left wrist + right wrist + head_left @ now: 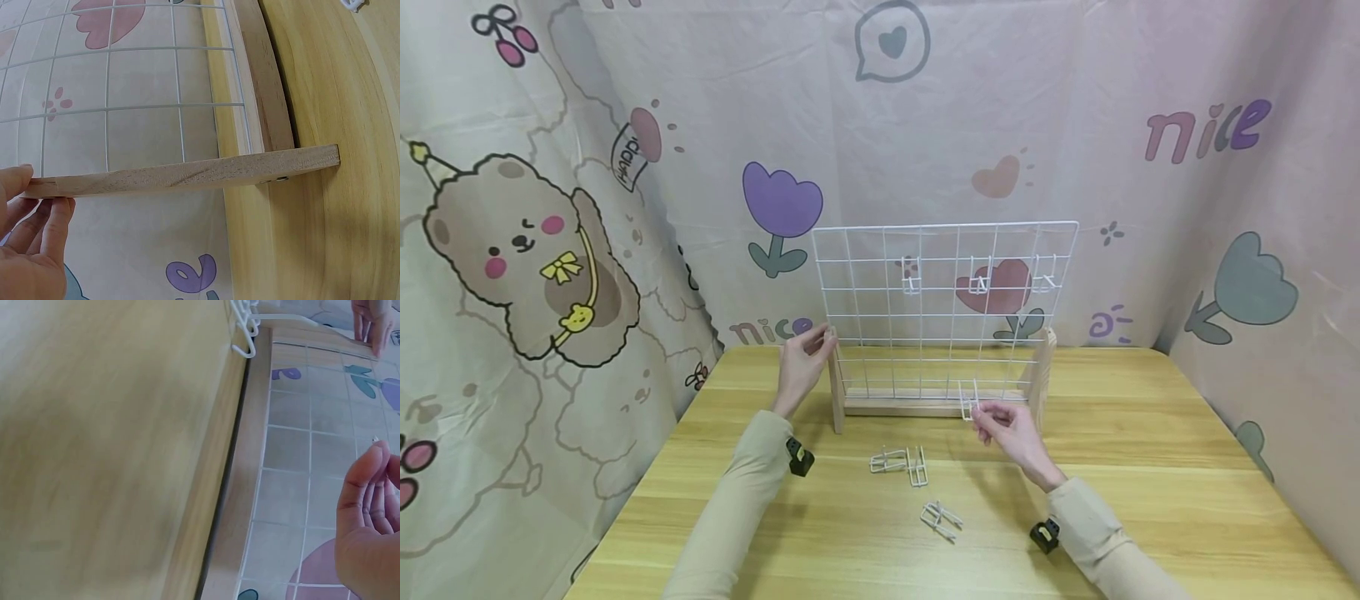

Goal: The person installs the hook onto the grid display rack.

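Note:
A white wire grid panel (pixel 928 327) stands in a wooden stand with two side posts. My left hand (pixel 803 362) pinches the top end of the left wooden post (pixel 169 175), thumb on one side and fingers on the other. In front of the grid's lower part, my right hand (pixel 1011 429) pinches a white wire hook (pixel 967 402) by its lower end. Only a small tip of that hook shows in the right wrist view, above the fingers of the right hand (pixel 369 519). Three similar hooks hang on the upper grid, one of them the left hook (pixel 912 277).
Three loose white hooks lie on the wooden table (pixel 1120 467) in front of the stand, the closest being one hook (pixel 940 519) on its side. Behind the table hangs a printed curtain (pixel 700 100). The right post (pixel 1041 379) stands behind the right hand.

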`<state>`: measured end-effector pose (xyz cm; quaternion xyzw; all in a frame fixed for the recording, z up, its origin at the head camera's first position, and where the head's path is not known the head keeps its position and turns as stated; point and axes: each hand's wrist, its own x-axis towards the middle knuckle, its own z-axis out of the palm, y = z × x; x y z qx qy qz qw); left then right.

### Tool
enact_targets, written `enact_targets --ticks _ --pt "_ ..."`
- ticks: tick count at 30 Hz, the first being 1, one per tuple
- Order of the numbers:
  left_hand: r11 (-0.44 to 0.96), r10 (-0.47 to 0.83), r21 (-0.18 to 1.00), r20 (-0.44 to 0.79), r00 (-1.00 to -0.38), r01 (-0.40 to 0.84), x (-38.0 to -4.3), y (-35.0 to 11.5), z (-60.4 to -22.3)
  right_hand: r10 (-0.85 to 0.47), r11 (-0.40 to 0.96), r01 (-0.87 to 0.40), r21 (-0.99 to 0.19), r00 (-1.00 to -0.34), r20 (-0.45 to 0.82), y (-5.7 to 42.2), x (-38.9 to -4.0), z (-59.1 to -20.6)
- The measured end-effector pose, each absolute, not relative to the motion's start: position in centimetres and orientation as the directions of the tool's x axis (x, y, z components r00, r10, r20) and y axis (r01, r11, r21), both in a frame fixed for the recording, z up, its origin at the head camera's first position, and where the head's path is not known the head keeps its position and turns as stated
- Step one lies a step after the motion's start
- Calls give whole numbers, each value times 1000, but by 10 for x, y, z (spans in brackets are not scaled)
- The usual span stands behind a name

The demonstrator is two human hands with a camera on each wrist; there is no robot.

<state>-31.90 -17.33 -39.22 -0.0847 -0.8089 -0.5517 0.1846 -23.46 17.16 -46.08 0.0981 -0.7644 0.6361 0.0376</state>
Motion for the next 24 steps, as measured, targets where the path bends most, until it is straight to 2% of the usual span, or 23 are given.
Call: enact_targets --ticks 24 --pt "385 -75 856 402 -912 346 -320 -173 -392 117 -19 -230 -973 -967 226 177 -237 -436"
